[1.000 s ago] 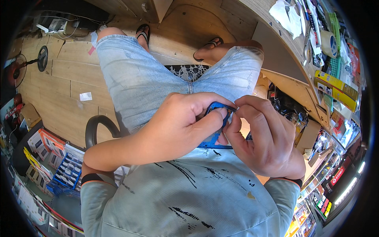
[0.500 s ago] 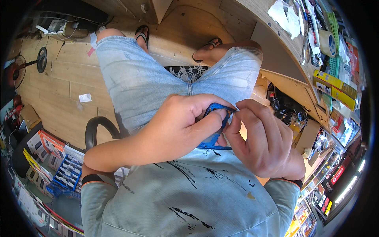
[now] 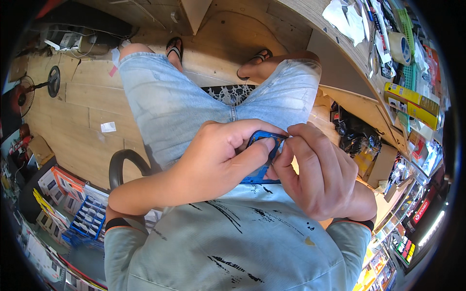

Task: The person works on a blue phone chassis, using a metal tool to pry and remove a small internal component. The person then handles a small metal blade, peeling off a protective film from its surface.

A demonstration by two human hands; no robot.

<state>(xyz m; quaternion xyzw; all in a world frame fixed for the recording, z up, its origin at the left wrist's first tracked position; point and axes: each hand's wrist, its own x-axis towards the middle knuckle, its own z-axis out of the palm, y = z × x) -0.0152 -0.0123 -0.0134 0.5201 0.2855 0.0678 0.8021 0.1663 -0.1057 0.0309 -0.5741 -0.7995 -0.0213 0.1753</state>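
Observation:
A blue phone frame [image 3: 258,176] with an open, partly stripped inside is held tilted in front of my shirt. My left hand [image 3: 225,151] is closed around it, the thumb pressing on its inner face and the fingers mostly hidden behind. At the frame's upper right corner my right hand [image 3: 320,172] is closed in a pinch, thumb against index finger. A small pale sliver shows beside the right fingertips; whatever they grip is too small and covered to name.
To the right, a wooden bench [image 3: 335,36] carries white paper scraps [image 3: 347,22], a tape roll [image 3: 399,48] and a yellow can [image 3: 411,105]. Blue compartment trays [image 3: 89,217] stand at lower left. A curved black armrest [image 3: 119,165] is near my left forearm; a fan [image 3: 23,95] stands far left.
The right fingertips have shifted slightly at the frame's corner, and the dark bit seen between them earlier is less visible. The left hand keeps its hold. The whole view has moved a little.

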